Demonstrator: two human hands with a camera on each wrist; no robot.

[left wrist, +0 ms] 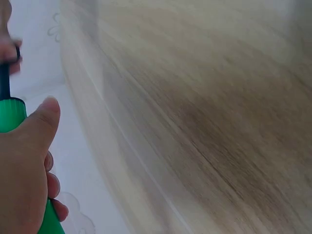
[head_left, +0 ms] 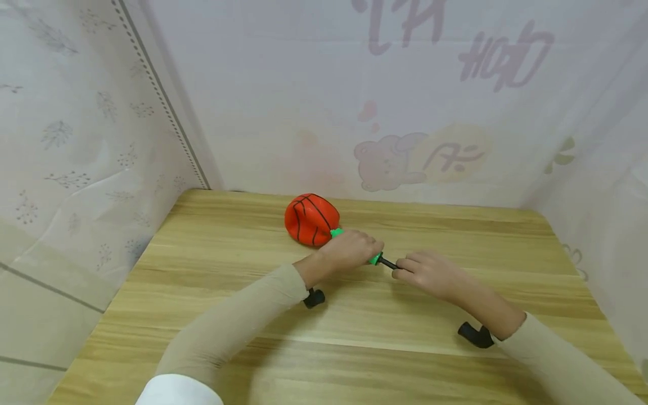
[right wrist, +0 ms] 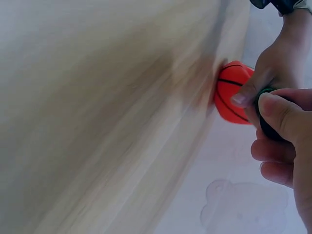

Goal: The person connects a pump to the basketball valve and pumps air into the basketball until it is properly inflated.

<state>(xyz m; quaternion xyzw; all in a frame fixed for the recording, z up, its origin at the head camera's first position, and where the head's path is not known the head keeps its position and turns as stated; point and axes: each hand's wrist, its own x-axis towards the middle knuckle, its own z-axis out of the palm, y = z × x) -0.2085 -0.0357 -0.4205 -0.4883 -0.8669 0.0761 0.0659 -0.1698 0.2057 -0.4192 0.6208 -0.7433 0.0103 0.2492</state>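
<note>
A red ball point(head_left: 309, 218) with black basketball lines lies near the back of the table, its side dented inward. The green hand pump point(left wrist: 11, 116) has its tip at the ball's right side. My left hand point(head_left: 350, 249) grips the pump's green barrel, the thumb lying along it in the left wrist view. From the barrel's right end a black rod point(head_left: 388, 263) runs out to my right hand point(head_left: 429, 274). That hand holds the black handle point(right wrist: 271, 127), fingers curled round it in the right wrist view. Whether the tip enters the ball is too small to tell.
The wood-grain table point(head_left: 212, 247) meets a pale printed curtain point(head_left: 263, 112) at the back, and similar curtains hang at both sides. Black wrist mounts point(head_left: 315, 298) stick out beneath both forearms.
</note>
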